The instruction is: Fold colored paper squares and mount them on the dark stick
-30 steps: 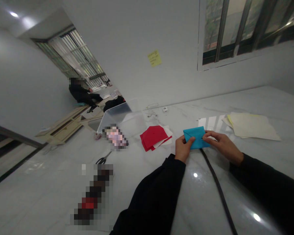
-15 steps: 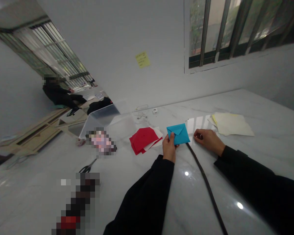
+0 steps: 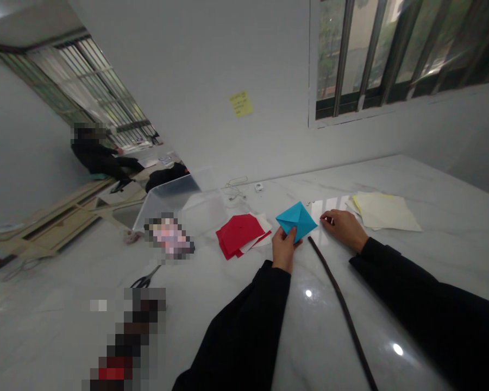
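Note:
My left hand (image 3: pixel 283 251) grips a blue paper envelope (image 3: pixel 297 220), thumb on top and fingers beneath. The envelope is held tilted, a corner pointing up, and its folded flaps face me. Just to its right, my right hand (image 3: pixel 344 229) is closed in a pinch, apart from the envelope. Whatever sits between those fingertips is too small to make out. Left of my left hand lie red envelopes (image 3: pixel 240 233) with white paper under them. A dark thin stick (image 3: pixel 341 304) runs along the tabletop between my forearms.
Cream paper sheets (image 3: pixel 391 210) lie beyond my right hand. At the left are a clear plastic bin (image 3: pixel 163 196), scissors (image 3: pixel 145 278) and a blurred-out patterned item (image 3: pixel 170 234). A yellow note (image 3: pixel 241 103) hangs on the wall. Another person (image 3: pixel 101 156) sits far left.
The blue envelope has turned in my left hand, from flat-edged to corner-up. My right hand has shifted slightly left and stays pinched. The view has tilted slightly.

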Demonstrator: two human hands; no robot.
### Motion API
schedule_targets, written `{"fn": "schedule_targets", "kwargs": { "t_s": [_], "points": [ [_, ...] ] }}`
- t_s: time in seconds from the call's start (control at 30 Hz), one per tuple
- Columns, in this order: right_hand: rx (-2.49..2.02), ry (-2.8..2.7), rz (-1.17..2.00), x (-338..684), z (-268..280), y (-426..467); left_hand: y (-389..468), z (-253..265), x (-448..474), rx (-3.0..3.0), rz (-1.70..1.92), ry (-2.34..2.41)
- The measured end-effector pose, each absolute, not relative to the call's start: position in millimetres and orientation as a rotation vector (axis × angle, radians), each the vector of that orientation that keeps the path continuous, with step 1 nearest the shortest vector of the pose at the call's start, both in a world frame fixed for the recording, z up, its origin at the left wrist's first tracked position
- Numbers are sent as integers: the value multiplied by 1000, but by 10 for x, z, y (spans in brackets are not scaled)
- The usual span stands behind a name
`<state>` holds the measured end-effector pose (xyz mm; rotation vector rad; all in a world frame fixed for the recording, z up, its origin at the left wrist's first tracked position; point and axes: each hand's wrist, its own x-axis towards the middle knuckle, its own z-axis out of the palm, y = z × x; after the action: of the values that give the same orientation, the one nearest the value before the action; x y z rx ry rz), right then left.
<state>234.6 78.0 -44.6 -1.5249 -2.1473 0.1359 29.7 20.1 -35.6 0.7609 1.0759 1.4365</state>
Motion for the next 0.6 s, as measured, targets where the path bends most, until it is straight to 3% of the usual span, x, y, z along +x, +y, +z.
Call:
{"fn": "schedule_targets", "kwargs": {
  "t_s": [0.4, 0.6],
  "points": [
    [-1258, -1572, 739, 2171, -284, 577, 172, -376, 294, 1100, 1341, 1125],
    [-1189, -1617, 639, 2056, -301, 405, 131, -360, 312, 1179, 1338, 1107]
  ]
}}
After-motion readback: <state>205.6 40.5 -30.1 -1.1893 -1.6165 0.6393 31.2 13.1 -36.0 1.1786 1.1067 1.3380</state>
